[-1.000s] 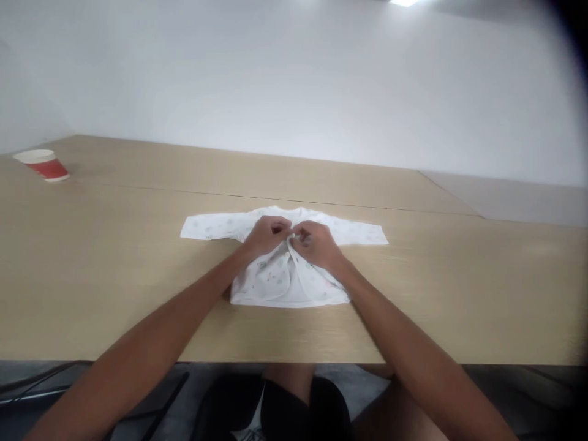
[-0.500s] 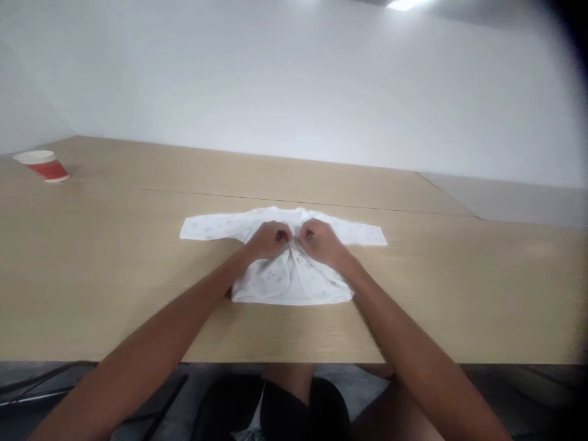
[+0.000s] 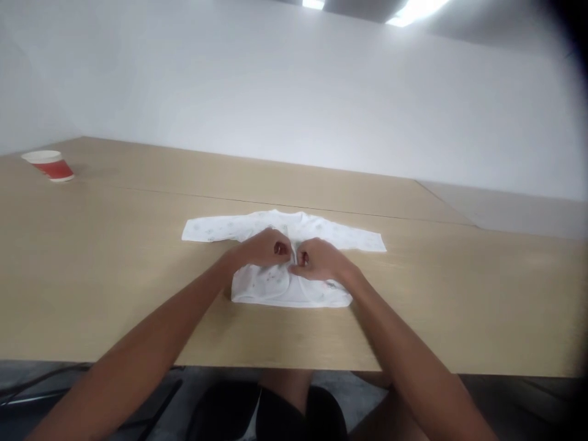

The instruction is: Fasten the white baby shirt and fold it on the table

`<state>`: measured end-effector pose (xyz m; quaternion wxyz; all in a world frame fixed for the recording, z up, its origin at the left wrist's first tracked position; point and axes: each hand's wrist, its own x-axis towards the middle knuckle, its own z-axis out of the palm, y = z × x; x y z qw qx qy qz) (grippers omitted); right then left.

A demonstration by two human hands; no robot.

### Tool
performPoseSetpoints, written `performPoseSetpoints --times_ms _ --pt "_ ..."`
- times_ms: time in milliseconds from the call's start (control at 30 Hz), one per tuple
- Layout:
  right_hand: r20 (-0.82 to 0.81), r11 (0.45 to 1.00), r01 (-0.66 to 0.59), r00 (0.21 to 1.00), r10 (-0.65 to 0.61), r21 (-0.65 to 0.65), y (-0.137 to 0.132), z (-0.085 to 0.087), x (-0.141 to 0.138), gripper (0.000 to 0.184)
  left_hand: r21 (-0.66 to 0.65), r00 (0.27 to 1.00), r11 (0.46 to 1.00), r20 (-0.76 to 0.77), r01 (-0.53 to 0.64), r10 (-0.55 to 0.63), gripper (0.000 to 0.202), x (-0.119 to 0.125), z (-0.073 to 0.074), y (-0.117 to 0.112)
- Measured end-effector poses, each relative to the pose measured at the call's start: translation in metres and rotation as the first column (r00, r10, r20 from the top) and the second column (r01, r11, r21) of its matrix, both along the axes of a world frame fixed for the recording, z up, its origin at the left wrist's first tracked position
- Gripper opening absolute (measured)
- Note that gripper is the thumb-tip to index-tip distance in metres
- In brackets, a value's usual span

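Observation:
A small white baby shirt (image 3: 261,286) with a faint print lies flat on the table, its sleeves spread to both sides and its hem towards me. Over the middle of its front opening, my left hand (image 3: 272,247) is closed, fingers pinching the left front edge. Close beside it, my right hand (image 3: 318,260) pinches the right front edge, slightly nearer the hem. The two hands nearly touch. Whatever fastening lies between the fingertips is hidden. Below the hands, the lower front edges curve apart.
The wooden table (image 3: 459,294) has a thin seam running across behind the shirt. A red and white paper cup (image 3: 56,168) stands at the far left. A pale wall (image 3: 294,92) rises behind the table. My legs are under the front edge.
Both hands have moved down the front opening towards the hem, the right one further. They keep their pinch close together. The view has tilted slightly upward.

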<state>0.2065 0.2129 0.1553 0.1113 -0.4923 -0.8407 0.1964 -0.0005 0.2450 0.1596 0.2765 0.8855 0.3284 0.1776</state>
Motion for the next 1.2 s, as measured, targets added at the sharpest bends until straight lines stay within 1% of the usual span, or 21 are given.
performPoseSetpoints --times_ms 100,167,267,367,433,533,600,767,833,900,1000,1100,1200 --pt "-0.013 0.998 0.040 0.999 -0.040 0.055 0.001 -0.002 -0.001 0.015 -0.065 0.996 0.995 0.043 0.079 -0.076 0.015 -0.006 0.002 0.003" --pt "-0.031 0.998 0.035 0.999 -0.034 0.046 0.002 -0.002 -0.001 0.011 -0.093 0.995 0.992 0.070 0.082 -0.076 0.019 -0.008 0.002 0.005" --pt "-0.140 1.000 -0.001 0.990 0.003 0.013 0.004 -0.001 -0.001 0.012 -0.126 0.993 0.991 0.112 0.038 -0.024 0.017 -0.008 0.002 0.006" --pt "-0.282 0.999 -0.033 0.959 0.034 0.008 0.008 -0.003 0.001 0.012 -0.201 0.988 0.979 0.154 0.008 0.024 0.010 -0.006 0.002 0.006" --pt "-0.339 0.999 -0.054 0.940 0.047 -0.010 0.013 -0.006 0.003 0.013 -0.252 0.984 0.968 0.175 0.004 0.041 0.009 -0.005 0.002 0.006" --pt "-0.400 0.995 -0.079 0.915 0.050 -0.057 0.019 -0.012 0.005 0.021 -0.301 0.978 0.954 0.198 -0.004 0.067 0.009 -0.006 0.001 0.008" --pt "-0.440 0.992 -0.088 0.897 0.041 -0.087 0.021 -0.014 0.005 0.023 -0.325 0.972 0.946 0.218 -0.009 0.084 0.009 -0.007 -0.001 0.009" --pt "-0.509 0.983 -0.089 0.861 -0.006 -0.161 0.020 -0.010 0.003 0.026 -0.346 0.960 0.938 0.253 -0.023 0.117 0.008 -0.006 -0.006 0.006" --pt "-0.531 0.971 -0.102 0.847 -0.028 -0.214 0.019 -0.009 0.003 0.026 -0.351 0.960 0.935 0.246 -0.043 0.136 0.007 -0.005 -0.007 0.005" --pt "-0.553 0.963 -0.126 0.833 -0.029 -0.240 0.020 -0.011 0.004 0.025 -0.357 0.958 0.932 0.245 -0.054 0.149 0.007 -0.003 -0.008 0.004" --pt "-0.585 0.970 -0.153 0.811 0.013 -0.190 0.022 -0.017 0.006 0.023 -0.374 0.946 0.926 0.278 -0.054 0.167 0.006 -0.002 -0.009 0.004" --pt "-0.591 0.983 -0.140 0.805 0.043 -0.119 0.023 -0.021 0.007 0.020 -0.401 0.930 0.915 0.314 -0.050 0.189 0.007 -0.002 -0.007 0.003" --pt "-0.584 0.990 -0.113 0.810 0.046 -0.079 0.023 -0.023 0.005 0.017 -0.417 0.935 0.904 0.278 -0.091 0.222 0.012 -0.002 -0.004 0.001"
